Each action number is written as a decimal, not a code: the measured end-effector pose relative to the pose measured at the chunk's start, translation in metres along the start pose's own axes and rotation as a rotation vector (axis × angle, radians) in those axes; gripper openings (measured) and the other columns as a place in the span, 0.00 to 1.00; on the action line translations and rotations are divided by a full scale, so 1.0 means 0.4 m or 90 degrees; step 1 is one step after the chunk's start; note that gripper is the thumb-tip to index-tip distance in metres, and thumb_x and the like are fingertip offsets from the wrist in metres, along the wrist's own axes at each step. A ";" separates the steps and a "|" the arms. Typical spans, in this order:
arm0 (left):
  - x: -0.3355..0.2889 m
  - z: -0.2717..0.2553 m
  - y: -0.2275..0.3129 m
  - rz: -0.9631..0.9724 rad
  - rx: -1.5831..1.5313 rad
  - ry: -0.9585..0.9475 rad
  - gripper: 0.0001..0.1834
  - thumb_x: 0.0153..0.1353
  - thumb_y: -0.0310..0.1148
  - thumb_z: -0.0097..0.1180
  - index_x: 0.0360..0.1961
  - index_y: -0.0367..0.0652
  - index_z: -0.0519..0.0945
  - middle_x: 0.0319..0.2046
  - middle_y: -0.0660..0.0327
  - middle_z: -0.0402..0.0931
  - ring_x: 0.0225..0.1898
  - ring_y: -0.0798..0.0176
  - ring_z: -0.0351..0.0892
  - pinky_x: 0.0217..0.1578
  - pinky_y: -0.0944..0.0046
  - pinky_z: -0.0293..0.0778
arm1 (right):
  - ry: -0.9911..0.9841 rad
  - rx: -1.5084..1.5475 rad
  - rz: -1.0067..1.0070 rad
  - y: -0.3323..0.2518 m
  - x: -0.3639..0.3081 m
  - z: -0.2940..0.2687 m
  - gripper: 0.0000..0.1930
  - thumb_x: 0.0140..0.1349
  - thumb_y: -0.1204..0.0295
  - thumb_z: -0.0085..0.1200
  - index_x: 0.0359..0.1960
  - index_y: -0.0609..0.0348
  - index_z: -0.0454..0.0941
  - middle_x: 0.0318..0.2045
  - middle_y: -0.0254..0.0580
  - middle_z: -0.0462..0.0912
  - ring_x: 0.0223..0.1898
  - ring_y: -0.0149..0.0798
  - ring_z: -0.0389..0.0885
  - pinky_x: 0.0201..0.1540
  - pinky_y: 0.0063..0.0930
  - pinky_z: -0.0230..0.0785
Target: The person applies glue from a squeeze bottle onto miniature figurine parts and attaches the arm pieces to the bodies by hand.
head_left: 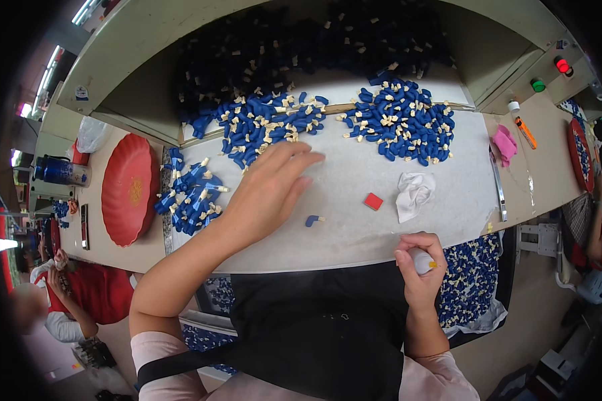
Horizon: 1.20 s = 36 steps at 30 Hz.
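My left hand (274, 187) reaches over the white work surface (341, 187) beside a pile of small blue bent pieces with cream ends (267, 120). Its fingers are stretched out and apart, with nothing seen in them. A single blue bent piece (312, 220) lies on the surface to the right of that wrist. Near the front edge, my right hand (420, 287) is closed around a small white bottle (419, 258) with a yellow tip. Just beyond it lie a crumpled white cloth (415, 194) and a small red block (373, 201).
A second blue pile (408, 123) lies at the far right, and taped blue bundles (192, 194) at the left. A red scalloped dish (130, 190) stands farther left. At the right are a pink cloth (505, 145) and an orange marker (525, 130). A person (90, 294) sits at the left.
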<state>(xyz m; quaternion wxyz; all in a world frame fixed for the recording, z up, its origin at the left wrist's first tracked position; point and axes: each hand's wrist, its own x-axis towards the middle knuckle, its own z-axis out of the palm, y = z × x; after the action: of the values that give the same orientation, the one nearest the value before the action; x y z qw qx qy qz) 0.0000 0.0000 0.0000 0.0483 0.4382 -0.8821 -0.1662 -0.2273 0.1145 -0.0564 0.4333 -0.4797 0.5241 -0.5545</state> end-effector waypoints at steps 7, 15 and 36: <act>0.297 0.099 0.021 0.035 -0.057 0.342 0.23 0.57 0.38 0.44 0.52 0.39 0.62 0.52 0.48 0.58 0.56 0.48 0.54 0.56 0.55 0.49 | 0.054 -0.042 -0.058 -0.028 0.065 -0.022 0.07 0.47 0.83 0.53 0.29 0.64 0.72 0.23 0.36 0.73 0.27 0.26 0.70 0.32 0.16 0.61; 0.343 0.158 0.041 -0.050 -0.076 0.376 0.25 0.56 0.45 0.43 0.52 0.42 0.63 0.51 0.47 0.58 0.55 0.49 0.56 0.57 0.51 0.43 | -0.037 -0.235 -0.317 -0.017 0.459 -0.127 0.11 0.46 0.81 0.47 0.34 0.60 0.74 0.34 0.42 0.78 0.36 0.34 0.76 0.39 0.23 0.64; -0.062 0.085 0.047 0.014 -0.184 0.090 0.08 0.45 0.23 0.55 0.29 0.38 0.73 0.28 0.56 0.70 0.27 0.56 0.72 0.27 0.63 0.69 | -0.185 -0.277 -0.125 -0.014 0.256 -0.071 0.08 0.46 0.85 0.48 0.30 0.65 0.73 0.31 0.42 0.77 0.34 0.34 0.76 0.38 0.22 0.66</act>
<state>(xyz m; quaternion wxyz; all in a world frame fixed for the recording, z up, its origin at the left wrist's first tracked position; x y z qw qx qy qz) -0.0070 0.0386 -0.0242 0.1748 0.4274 -0.8483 -0.2592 -0.2721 0.0188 -0.0426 0.3349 -0.6847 0.5142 -0.3933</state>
